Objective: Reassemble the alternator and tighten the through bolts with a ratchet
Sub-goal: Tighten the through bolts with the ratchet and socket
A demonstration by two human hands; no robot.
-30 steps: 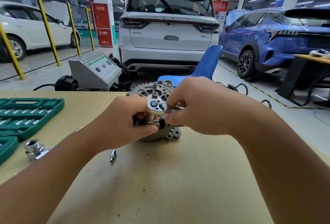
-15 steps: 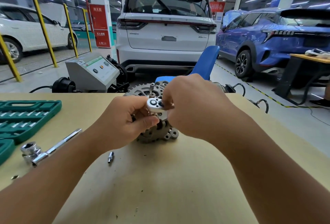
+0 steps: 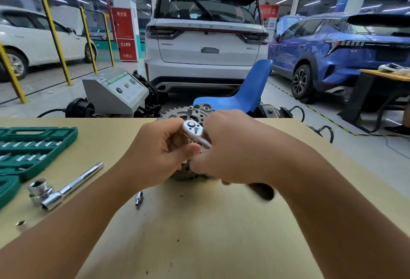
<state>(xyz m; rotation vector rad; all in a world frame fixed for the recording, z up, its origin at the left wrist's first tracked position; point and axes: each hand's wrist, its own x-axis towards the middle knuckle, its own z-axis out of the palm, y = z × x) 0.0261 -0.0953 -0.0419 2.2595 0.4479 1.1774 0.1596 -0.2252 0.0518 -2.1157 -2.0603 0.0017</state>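
The grey alternator point(image 3: 177, 115) stands on the tan table point(image 3: 199, 234), mostly hidden behind both hands; its toothed rim and a mounting lug show above them. A silver ratchet head point(image 3: 192, 128) sits over the alternator's top. My right hand point(image 3: 235, 150) is closed around the ratchet, whose dark handle end point(image 3: 261, 191) sticks out below the wrist. My left hand point(image 3: 159, 154) wraps the alternator body on its left side, thumb pressed near the ratchet head. The bolt under the ratchet is hidden.
A green socket case point(image 3: 33, 150) lies open at the table's left edge. Beside it lie a chrome extension bar with a socket point(image 3: 66, 190) and a small loose bit point(image 3: 138, 198). Beyond the table stand a blue chair point(image 3: 244, 96), a grey machine point(image 3: 115, 90) and parked cars.
My right hand has swung the ratchet handle from pointing right toward me and downward, so its dark end now shows below the wrist. The left hand stays on the alternator.
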